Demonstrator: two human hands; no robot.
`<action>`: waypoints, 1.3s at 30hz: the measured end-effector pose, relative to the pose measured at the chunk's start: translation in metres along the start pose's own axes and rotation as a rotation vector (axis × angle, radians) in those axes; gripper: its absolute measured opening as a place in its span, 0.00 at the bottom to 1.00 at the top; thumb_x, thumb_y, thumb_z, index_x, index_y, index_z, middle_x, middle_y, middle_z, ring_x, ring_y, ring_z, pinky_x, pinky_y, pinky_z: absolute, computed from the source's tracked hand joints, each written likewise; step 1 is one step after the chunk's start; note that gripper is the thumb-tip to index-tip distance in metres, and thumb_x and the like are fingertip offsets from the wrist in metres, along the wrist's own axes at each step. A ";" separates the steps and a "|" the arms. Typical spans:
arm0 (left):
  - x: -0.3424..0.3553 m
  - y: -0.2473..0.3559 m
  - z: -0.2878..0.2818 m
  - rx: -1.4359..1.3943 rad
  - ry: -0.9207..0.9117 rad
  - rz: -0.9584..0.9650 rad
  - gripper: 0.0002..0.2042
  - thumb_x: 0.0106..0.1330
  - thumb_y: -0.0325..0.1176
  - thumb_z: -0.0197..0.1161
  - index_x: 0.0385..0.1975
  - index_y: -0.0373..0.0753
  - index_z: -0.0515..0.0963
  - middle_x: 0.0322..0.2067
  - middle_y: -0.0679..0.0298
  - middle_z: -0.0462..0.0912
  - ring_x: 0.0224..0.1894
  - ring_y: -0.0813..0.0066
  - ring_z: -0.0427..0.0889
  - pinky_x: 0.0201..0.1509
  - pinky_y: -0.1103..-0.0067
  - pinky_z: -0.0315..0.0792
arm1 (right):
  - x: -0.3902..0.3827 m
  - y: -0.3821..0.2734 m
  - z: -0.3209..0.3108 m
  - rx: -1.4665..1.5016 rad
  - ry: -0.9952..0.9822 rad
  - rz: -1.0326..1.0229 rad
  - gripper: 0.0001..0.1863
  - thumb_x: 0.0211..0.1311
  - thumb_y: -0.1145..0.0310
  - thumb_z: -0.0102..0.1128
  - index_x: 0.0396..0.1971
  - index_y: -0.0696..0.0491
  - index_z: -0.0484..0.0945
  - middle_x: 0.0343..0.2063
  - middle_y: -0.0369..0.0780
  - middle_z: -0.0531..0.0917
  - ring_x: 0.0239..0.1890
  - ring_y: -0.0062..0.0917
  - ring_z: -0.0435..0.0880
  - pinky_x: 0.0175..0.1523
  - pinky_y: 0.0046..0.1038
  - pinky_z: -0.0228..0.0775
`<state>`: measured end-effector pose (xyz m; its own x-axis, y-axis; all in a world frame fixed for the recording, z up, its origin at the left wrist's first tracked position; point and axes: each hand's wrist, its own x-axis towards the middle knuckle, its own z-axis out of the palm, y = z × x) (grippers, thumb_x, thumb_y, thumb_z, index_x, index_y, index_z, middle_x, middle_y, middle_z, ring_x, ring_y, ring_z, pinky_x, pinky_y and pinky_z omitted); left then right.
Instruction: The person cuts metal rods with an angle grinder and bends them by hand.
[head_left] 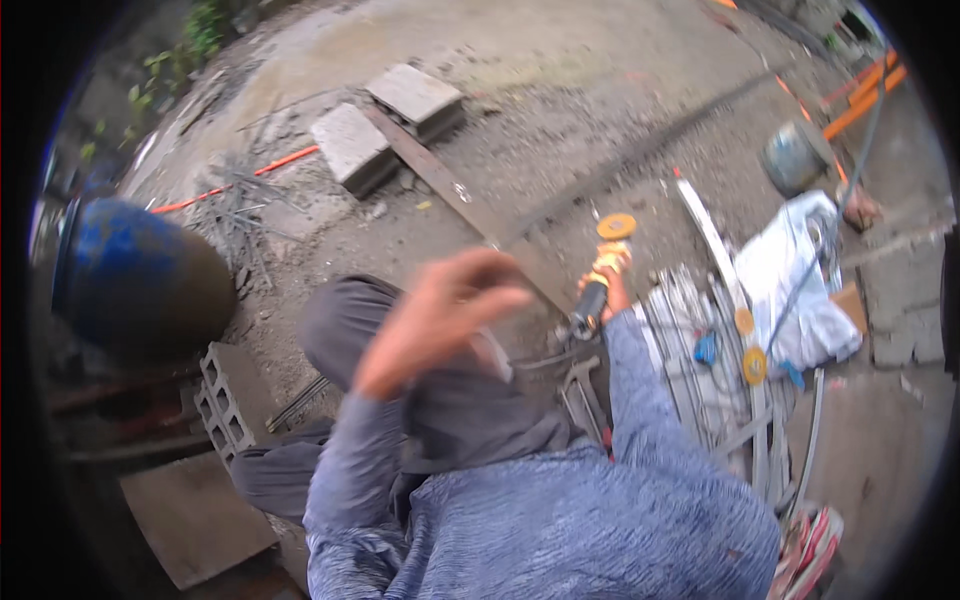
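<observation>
My right hand (614,288) is wrapped round an angle grinder (589,309) with a dark body and a yellow head. At its far end sits an orange disc (616,226), tilted above the ground. In front of my bent knee, my left hand (435,312) is raised in the air, somewhat blurred. Its fingers are curved and apart from the thumb, and I see nothing held between them. A long flat metal bar (440,185) runs from two concrete blocks toward the grinder, its near end partly hidden by my arm and hand.
To the right lie a bundle of metal strips (672,335), two loose orange discs (754,365) and a white sack (795,285). A blue-stained drum (140,275) and a hollow block (222,400) stand at left. Concrete blocks (415,98) are ahead; a grey bucket (795,158) stands far right.
</observation>
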<state>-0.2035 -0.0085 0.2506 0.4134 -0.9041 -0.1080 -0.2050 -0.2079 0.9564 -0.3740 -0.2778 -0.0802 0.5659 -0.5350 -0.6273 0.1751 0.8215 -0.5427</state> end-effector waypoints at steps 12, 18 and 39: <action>-0.264 -0.089 -0.157 0.051 1.124 -0.288 0.17 0.76 0.41 0.61 0.53 0.35 0.76 0.39 0.67 0.78 0.39 0.83 0.75 0.44 0.82 0.70 | 0.107 0.067 -0.088 0.189 0.399 -0.182 0.19 0.49 0.72 0.73 0.42 0.57 0.78 0.30 0.38 0.82 0.28 0.30 0.84 0.33 0.34 0.80; -0.354 -0.122 -0.175 0.097 1.424 -0.421 0.16 0.74 0.41 0.63 0.54 0.38 0.76 0.40 0.68 0.79 0.39 0.84 0.75 0.43 0.84 0.70 | 0.119 0.061 -0.064 0.212 0.493 -0.262 0.25 0.49 0.67 0.76 0.45 0.58 0.76 0.34 0.40 0.82 0.31 0.31 0.85 0.37 0.36 0.82; -0.403 -0.203 -0.222 0.052 1.390 -0.669 0.23 0.73 0.45 0.64 0.57 0.32 0.75 0.46 0.57 0.82 0.49 0.70 0.82 0.55 0.76 0.76 | 0.134 0.054 -0.053 0.008 0.610 -0.209 0.24 0.46 0.62 0.71 0.42 0.60 0.79 0.33 0.42 0.82 0.29 0.32 0.84 0.35 0.37 0.80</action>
<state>-0.1314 0.4809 0.1604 0.9059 0.3992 -0.1415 0.3310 -0.4589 0.8245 -0.3311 -0.3153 -0.2230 -0.0402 -0.6981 -0.7149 0.2393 0.6879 -0.6852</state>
